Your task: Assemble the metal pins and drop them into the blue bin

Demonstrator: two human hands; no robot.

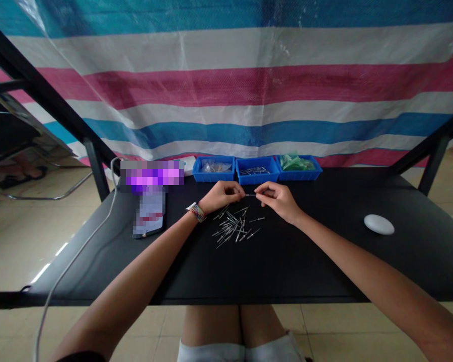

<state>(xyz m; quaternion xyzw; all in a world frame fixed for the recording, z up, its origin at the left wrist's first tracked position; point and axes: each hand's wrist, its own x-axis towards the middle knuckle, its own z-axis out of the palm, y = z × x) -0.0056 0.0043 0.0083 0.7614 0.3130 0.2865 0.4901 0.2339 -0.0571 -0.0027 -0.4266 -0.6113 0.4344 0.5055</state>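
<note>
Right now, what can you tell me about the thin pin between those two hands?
The pin is slim, straight and silvery, and looks like metal. Only a short stretch shows: the left fingers and right fingers pinch it from either side, so its ends can't be made out. It lies roughly crosswise in the view, nearer the person than the middle blue box and beyond most of the loose pile.

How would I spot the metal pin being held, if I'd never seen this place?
On the black table, find the loose pile of thin metal pins. Just beyond it, before the row of blue bins, the left hand and right hand pinch one slim pin between them. Unlike the piled ones, it spans two hands' fingertips.
</note>
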